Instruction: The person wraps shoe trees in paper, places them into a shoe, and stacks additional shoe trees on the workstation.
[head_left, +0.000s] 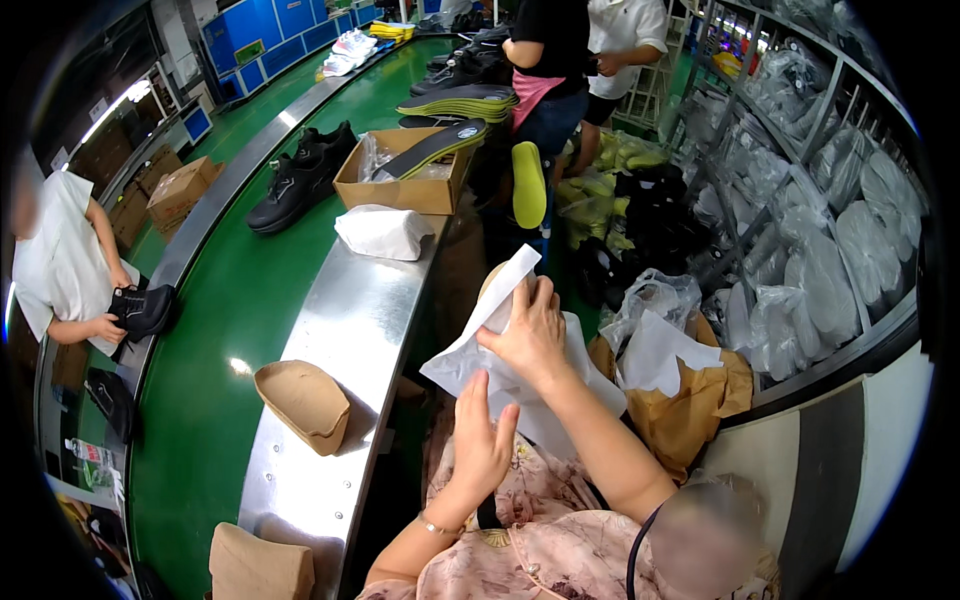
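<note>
My right hand [530, 335] grips a sheet of white wrapping paper [570, 365] in front of me, its thumb and fingers closed on the upper part. The paper is folded partly around a tan moulded piece, of which only a curved edge [490, 285] shows. My left hand [482, 430] is just below, fingers straight and thumb apart, close to the paper's lower edge; I cannot tell whether it touches. On the metal ledge to the left stand a hollow brown cardboard shoe insert [303, 400] and a white paper-wrapped bundle [383, 232].
Another brown cardboard piece [260, 565] lies near-left. Black shoes [300, 180] rest on the green conveyor [215, 300] beside a carton [400, 195] with insoles. A torn brown bag [690, 400] and a rack of bagged soles [800, 240] stand right. Co-workers stand left and ahead.
</note>
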